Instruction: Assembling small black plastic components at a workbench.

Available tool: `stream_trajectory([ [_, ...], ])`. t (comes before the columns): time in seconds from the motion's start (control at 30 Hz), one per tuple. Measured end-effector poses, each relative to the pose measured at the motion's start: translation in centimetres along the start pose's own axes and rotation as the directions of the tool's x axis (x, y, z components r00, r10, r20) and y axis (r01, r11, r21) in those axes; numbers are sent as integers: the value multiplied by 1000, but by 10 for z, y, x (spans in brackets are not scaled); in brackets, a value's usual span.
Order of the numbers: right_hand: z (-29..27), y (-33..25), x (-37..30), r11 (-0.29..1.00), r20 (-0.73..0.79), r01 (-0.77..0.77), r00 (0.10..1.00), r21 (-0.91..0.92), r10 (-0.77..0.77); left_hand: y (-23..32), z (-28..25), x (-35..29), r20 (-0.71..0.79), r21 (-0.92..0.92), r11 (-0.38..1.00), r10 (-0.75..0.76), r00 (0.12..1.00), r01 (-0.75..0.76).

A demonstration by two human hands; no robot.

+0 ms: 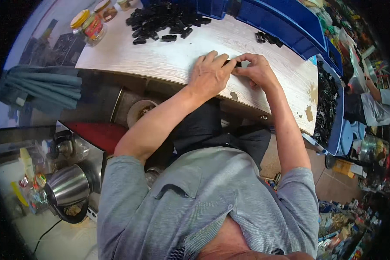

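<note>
Both hands meet over the near edge of the white wood-grain table [169,58]. Between them is a small black rectangular piece [238,63]. My right hand [258,71] pinches its right end between thumb and forefinger. My left hand [209,74] reaches the piece from the left, its fingers bent and partly hiding it; whether those fingers grip it or only steady it is hard to see. A heap of similar black pieces [160,19] lies at the far left of the table. A few more black pieces [268,39] lie at the far right.
Blue plastic bins [281,24] line the table's back edge. A blue crate [333,134] full of black pieces stands at the right end. Jars, one yellow-lidded [89,28], stand at the far left. A steel kettle [69,186] is at lower left. Another person's arm [372,89] shows far right.
</note>
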State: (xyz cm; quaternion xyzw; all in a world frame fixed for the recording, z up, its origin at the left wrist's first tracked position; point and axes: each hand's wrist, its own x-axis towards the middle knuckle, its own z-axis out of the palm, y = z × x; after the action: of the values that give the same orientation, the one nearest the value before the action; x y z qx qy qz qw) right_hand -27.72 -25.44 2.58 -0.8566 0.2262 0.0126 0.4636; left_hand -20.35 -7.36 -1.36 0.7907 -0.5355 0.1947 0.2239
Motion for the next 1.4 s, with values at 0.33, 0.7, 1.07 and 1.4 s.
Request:
stream_trajectory([
  [0.33, -21, 22, -23, 850, -102, -137, 971, 508, 217, -94, -28, -3, -205, 226, 853, -431, 879, 471],
  [0.7, -138, 104, -33, 745, -568, 31, 669, 666, 479, -68, -10, -9, -222, 2, 990, -139, 965, 143],
  [1.07, -91, 66, 8, 840, -513, -65, 765, 539, 388, -56, 11, 11, -225, -18, 987, -161, 961, 161],
  [1.4, -50, 13, 54, 949, -490, -260, 813, 180, 316, -58, 13, 18, -183, -102, 973, -223, 957, 207],
])
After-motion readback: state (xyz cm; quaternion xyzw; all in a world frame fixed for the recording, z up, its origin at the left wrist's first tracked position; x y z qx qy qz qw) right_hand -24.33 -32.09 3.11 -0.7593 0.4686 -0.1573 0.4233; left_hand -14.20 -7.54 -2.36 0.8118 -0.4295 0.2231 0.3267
